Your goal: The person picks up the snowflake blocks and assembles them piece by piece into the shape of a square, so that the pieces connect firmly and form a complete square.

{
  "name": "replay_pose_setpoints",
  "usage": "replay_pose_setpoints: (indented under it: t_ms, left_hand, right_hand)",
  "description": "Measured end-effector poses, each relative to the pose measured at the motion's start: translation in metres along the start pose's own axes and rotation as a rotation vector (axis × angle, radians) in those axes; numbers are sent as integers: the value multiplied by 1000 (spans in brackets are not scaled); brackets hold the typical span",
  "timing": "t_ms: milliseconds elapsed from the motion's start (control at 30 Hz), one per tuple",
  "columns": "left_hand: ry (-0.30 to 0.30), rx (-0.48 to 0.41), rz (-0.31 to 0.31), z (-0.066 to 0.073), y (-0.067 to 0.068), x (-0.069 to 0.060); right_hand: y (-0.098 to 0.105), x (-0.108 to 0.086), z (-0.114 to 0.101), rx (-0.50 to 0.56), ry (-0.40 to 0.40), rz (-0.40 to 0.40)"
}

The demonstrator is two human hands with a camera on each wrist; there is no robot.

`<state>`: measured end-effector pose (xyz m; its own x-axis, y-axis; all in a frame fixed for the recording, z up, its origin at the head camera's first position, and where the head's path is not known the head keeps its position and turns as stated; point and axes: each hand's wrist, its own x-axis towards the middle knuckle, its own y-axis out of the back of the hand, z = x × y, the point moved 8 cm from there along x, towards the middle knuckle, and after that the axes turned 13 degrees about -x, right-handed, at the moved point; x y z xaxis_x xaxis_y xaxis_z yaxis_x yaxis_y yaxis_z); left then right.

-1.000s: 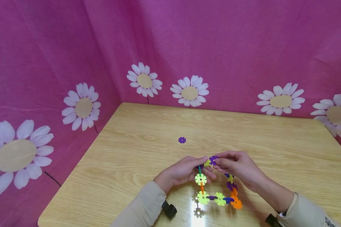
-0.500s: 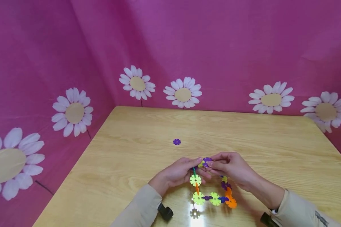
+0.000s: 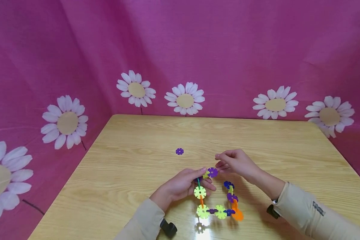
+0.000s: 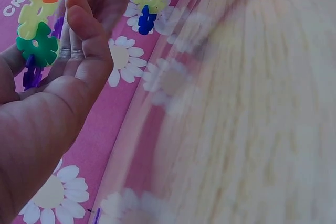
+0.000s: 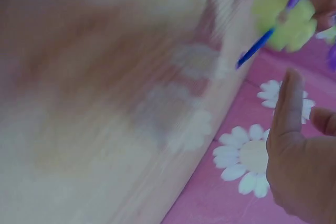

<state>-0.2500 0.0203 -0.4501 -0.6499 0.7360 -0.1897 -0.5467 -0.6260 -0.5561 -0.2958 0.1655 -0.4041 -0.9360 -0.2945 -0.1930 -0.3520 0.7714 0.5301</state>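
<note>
A chain of slotted, flower-shaped plastic discs, linked edge to edge, hangs in a square loop with a gap at its upper right. My left hand (image 3: pixel 181 185) pinches it near the upper left, by a purple disc (image 4: pixel 32 72) next to a green disc (image 4: pixel 37 44). Past the thumb, a yellow disc and a purple end disc (image 3: pixel 212 172) stick out. Across the gap stands the other end, a blue disc (image 3: pixel 228 184) on a yellow disc (image 5: pixel 286 19). My right hand (image 3: pixel 240 165) is just beyond the purple end disc, with extended fingers and nothing visible held.
A single purple disc (image 3: pixel 179 151) lies flat on the wooden table (image 3: pixel 132 156), beyond the hands. Pink cloth (image 3: pixel 228 50) printed with white daisies hangs behind and to the left of the table. A black wrist mount (image 3: pixel 168 228) sits under the left sleeve.
My right hand has let go of the purple end disc and moved up and away from it. My left hand keeps its hold. The whole scene has shifted left in the head view.
</note>
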Motion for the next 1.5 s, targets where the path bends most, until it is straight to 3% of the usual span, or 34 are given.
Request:
replay_pose_setpoints:
  t_ms: [300, 567, 833, 1133, 1500]
  left_hand:
    - [18, 23, -9, -1, -3, 2]
    - [11, 34, -10, -3, -2, -2]
    - [3, 19, -9, -2, -2, -9]
    - [7, 14, -43, -1, -10, 0]
    - [-10, 16, -34, -3, -2, -3]
  right_hand:
    - [-2, 37, -5, -373, 189, 14]
    - [-21, 59, -20, -558, 346, 7]
    - [-48, 80, -34, -679, 391, -71]
    - [-55, 93, -46, -784, 393, -86]
    - [-78, 113, -55, -930, 452, -221]
